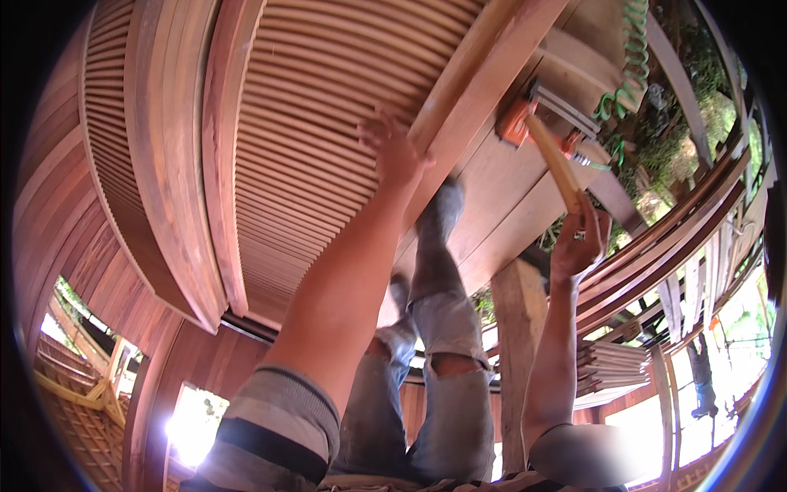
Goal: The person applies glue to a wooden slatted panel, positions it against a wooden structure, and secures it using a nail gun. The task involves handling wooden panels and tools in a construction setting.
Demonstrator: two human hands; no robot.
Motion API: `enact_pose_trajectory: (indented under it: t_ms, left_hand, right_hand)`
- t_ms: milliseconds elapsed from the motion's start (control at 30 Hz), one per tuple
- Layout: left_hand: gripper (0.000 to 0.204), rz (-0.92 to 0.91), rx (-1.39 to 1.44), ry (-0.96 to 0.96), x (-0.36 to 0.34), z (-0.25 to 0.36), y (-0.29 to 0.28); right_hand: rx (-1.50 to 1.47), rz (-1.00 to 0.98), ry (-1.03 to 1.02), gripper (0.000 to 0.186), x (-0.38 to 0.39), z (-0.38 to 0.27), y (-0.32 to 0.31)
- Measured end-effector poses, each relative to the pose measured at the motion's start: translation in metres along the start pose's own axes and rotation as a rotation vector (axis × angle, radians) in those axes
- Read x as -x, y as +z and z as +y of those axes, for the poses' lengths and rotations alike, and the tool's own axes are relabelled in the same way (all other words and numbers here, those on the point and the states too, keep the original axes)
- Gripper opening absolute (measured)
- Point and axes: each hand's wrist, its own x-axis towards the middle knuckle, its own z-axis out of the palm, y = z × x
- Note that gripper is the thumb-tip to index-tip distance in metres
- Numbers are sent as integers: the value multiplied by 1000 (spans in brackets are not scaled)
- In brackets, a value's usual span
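My left hand (395,152) lies with its fingers spread on a panel of close-set wooden slats (328,90), its thumb side against the panel's thick frame rail (484,78). To the right, my right hand (579,243) is closed round the pale wooden handle of what looks like a hammer (554,164). The far end of this tool overlaps an orange and grey power tool (515,123), so its head is hard to make out. That power tool rests on a wide board (508,184) beside the panel.
A coiled green air hose (635,49) hangs at the upper right. Long boards (664,221) are stacked on the right, with more slats (611,366) below. A wooden post (518,328) stands near my legs. Curved wooden rails (176,156) run along the left.
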Motion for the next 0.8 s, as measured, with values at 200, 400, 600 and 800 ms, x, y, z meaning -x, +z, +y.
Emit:
enact_pose_trajectory:
  t_ms: [200,400,600,800]
  left_hand:
    - [164,30,-91,-10,-10,-1,-2]
    - [155,9,-173,-70,2,23,-13]
    - [152,31,-135,-11,10,19,-14]
    - [150,39,-160,-37,10,9,-10]
  right_hand:
    - [-394,-359,-85,20,124,-54,-17]
    - [-384,-1217,-573,34,289,-129,32]
    - [-99,-1285,-494,43,347,-98,109]
    - [196,-54,37,54,84,39,155]
